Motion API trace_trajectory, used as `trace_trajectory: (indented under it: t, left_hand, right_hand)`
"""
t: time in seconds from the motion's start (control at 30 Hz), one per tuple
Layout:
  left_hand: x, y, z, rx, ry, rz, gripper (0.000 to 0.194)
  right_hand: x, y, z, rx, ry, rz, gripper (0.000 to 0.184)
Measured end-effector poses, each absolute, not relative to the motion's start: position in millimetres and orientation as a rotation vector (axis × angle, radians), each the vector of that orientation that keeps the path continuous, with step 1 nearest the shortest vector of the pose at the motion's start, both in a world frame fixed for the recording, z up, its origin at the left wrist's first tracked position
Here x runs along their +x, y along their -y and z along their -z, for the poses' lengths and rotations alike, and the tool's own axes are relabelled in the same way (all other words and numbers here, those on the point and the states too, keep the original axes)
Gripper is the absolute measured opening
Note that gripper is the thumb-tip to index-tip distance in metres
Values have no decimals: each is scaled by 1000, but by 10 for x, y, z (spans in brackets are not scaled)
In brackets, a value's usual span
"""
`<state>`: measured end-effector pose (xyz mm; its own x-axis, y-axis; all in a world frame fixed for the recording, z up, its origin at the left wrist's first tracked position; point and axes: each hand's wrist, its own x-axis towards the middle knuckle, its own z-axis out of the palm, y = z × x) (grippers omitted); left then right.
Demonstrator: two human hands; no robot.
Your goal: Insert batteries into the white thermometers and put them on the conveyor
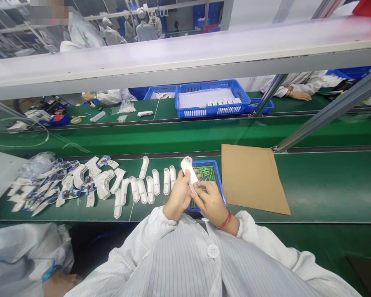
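Note:
My left hand is wrapped round a white infrared thermometer, held tilted with its rounded head up and away from me. At the handle's lower end, the fingers of my right hand close in a pinch against it; whether a small part is between them is hidden. Under and beyond my hands is a blue basket with many green batteries in it. Left of my hands, several similar white thermometers lie in a loose row on the green bench.
Further left are piled white shell halves with circuit boards and clear plastic bags. A cardboard sheet lies at right. Metal struts and a shelf cross ahead. Co-workers' hands rest beyond the belt; another person sits left.

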<state>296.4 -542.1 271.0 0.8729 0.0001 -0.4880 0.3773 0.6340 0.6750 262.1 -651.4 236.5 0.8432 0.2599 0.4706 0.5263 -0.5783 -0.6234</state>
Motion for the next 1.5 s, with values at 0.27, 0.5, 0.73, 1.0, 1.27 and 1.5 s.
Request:
trace_trajectory:
  t: [0.27,0.5,0.73,1.0,1.27,1.5]
  left_hand:
    - [3139,5200,-2562,714,-642,112,19]
    - [3132,5167,-2562,710,-631,127,21]
    - [3129,5144,-2611,699,-621,152,22]
    - [3111,5273,-2573,768,-531,189,23]
    - [3047,5315,-2605,804,-479,115,19]
    - [3012,5354,-2553,880,-296,143,27]
  right_hand:
    - [3150,6789,-1666,-2334,218,-242,22]
    - [3158,6576,-1020,-2476,157,-570,9]
    - [3161,6733,-1462,-2382,161,-369,14]
    - [2917,6806,-2439,-1890,637,214,19]
    - [2860,6712,-2395,-2049,838,210,27]
    - [3024,6650,-2191,-1627,328,-125,13]
